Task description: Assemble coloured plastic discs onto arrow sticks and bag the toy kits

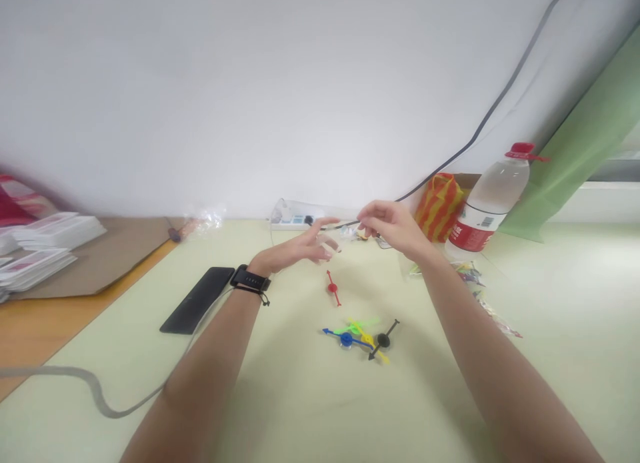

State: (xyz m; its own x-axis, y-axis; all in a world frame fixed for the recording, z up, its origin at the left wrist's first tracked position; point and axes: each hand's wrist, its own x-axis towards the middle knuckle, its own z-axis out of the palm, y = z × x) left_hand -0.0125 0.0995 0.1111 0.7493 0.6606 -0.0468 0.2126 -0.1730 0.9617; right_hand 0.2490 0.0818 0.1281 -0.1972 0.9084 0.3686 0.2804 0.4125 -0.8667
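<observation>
At the far left, stacks of white cards (57,231) lie on a flat brown cardboard sheet (125,256), with crumpled clear plastic (207,219) near the wall to its right. A black slab (200,301) lies on the pale table (295,409), and a grey cable (120,413) curves across below it and up to the left arm, which wears a black wristband (250,280). The left hand (303,247) is raised, its fingers loosely spread; a white power strip (290,219) lies behind it, against the wall. A thin dark strip (346,225) shows between the two hands, and whether either touches it I cannot tell. Below this gap, a red arrow spinner (333,288) lies alone. Nearer the wearer, a blue spinner (346,340), a green spinner (355,327), a yellow spinner (367,339) and a black spinner (383,341) overlap in a cluster. Above and to its right, the right hand (390,228) has its thumb and forefinger drawn together; what they grip, if anything, is too blurred to tell. Farther right stand an orange-and-yellow striped bag (440,203) and, just beside it, a red-capped bottle (487,206), with small plastic packets (470,273) below and green cloth (575,143) beyond.
</observation>
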